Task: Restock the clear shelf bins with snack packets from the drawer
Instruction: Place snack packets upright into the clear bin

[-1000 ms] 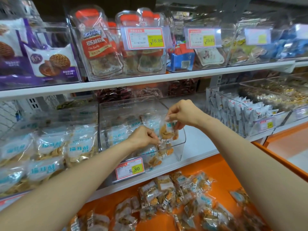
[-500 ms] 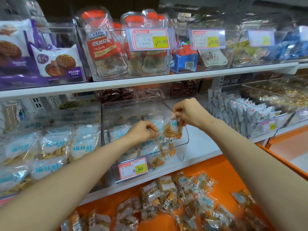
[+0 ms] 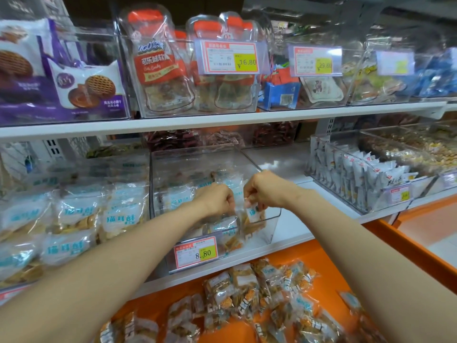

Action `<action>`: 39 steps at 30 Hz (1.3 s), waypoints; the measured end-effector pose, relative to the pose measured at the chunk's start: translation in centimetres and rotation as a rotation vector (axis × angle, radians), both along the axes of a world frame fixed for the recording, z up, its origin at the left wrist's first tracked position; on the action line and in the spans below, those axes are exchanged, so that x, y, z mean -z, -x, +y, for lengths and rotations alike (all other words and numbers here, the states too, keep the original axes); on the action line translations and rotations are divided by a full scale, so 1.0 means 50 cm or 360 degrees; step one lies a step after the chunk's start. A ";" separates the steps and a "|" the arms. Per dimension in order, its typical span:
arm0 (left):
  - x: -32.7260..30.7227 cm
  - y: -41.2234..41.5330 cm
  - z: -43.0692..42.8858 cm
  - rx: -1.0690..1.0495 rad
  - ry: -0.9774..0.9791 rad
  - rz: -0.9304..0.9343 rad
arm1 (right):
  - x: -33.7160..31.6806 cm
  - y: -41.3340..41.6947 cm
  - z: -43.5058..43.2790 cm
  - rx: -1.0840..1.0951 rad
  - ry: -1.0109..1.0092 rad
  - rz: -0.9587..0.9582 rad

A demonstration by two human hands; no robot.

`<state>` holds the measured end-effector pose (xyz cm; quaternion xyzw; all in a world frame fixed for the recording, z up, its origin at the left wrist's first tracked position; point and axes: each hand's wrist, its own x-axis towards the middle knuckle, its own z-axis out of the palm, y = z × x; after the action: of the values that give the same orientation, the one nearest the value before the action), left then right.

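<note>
Lowered further into clear bin (image 3: 269, 226) at shelf's (image 3: 301, 219) front edge: snack packet (image 3: 253, 212) pinched in fingers of right hand (image 3: 264, 191), left hand (image 3: 217, 199) fingers curled, hold unclear; placement nearly done.

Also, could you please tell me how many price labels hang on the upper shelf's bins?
3: the 16.80 label at the centre, the 29.80 label to its right, and a washed-out label further right. More may lie beyond the frame.
</note>
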<state>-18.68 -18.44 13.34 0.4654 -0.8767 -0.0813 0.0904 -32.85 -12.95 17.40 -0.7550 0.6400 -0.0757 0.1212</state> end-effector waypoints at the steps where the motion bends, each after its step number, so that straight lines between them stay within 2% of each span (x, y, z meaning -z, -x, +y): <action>1: -0.001 -0.003 -0.005 -0.0021 -0.0060 0.0087 | 0.012 0.001 0.001 0.0012 -0.0068 -0.0009; 11: 0.009 -0.026 -0.005 0.0099 -0.0301 0.0601 | 0.050 -0.002 -0.008 0.0073 -0.0078 0.0132; 13: -0.002 -0.038 0.003 0.0184 -0.0283 0.0376 | 0.053 -0.002 -0.011 0.0086 -0.0075 0.0161; 15: -0.003 -0.046 0.013 0.0278 -0.0113 0.0019 | 0.057 -0.004 -0.011 0.0099 -0.0064 0.0168; 17: 0.002 -0.051 0.017 0.0309 0.0010 -0.0130 | 0.060 -0.005 -0.011 0.0118 -0.0044 0.0166; 21: -0.001 -0.059 0.018 0.0297 -0.0126 -0.0045 | 0.058 0.000 -0.017 0.0177 0.0031 0.0180; 26: 0.004 -0.058 0.027 0.0350 -0.0037 -0.0250 | 0.068 -0.013 -0.020 0.0168 -0.0003 0.0278; 32: 0.003 -0.054 0.023 0.0377 -0.0095 -0.0315 | 0.064 -0.012 -0.023 0.0148 -0.0011 0.0243; 35: 0.005 -0.050 0.022 0.0358 -0.0224 -0.0212 | 0.063 -0.012 -0.017 0.0158 -0.0063 0.0212; 39: -0.008 -0.067 0.040 0.0254 -0.0355 0.0082 | 0.056 -0.015 0.002 0.0219 -0.0151 0.0104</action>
<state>-15.32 -16.45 13.75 0.3990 -0.8938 -0.1972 0.0539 -32.11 -12.84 14.58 -0.7047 0.6968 -0.0287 0.1304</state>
